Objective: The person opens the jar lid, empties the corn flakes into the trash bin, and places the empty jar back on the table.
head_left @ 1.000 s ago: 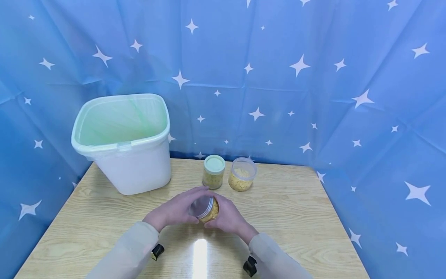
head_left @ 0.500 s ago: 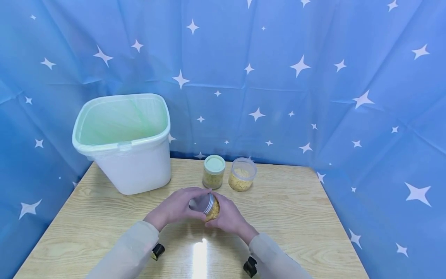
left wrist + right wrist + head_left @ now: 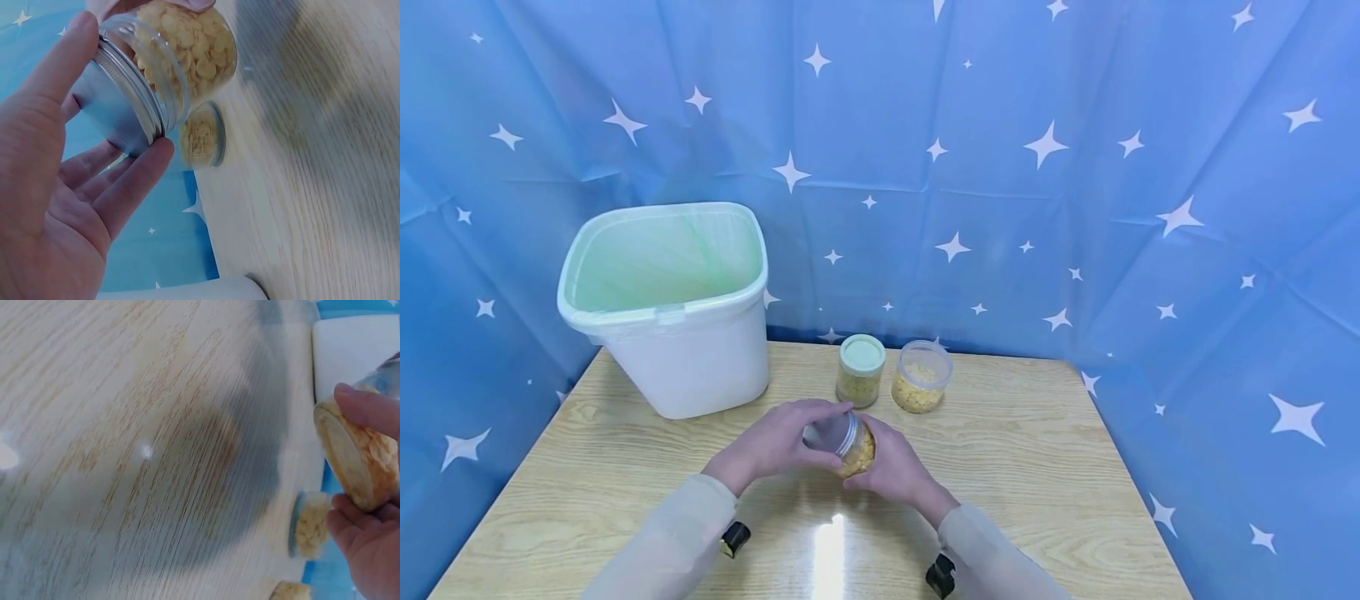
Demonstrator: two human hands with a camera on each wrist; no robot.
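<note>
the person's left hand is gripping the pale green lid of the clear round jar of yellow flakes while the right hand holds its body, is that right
Not quite: the left hand grips a silver metal lid, not a pale green one, as the left wrist view shows. The right hand does hold the body of the clear round jar of yellow flakes.

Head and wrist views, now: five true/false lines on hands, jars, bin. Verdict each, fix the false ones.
1. The left hand grips the silver lid while the right hand grips the jar of yellow pieces under it. True.
2. That jar is held upright. False: it is tilted.
3. In the head view, the green-lidded jar stands left of the clear-topped jar. True.
4. The white bin stands left of both. True.
5. The bin's top is covered. False: it is open.
</note>
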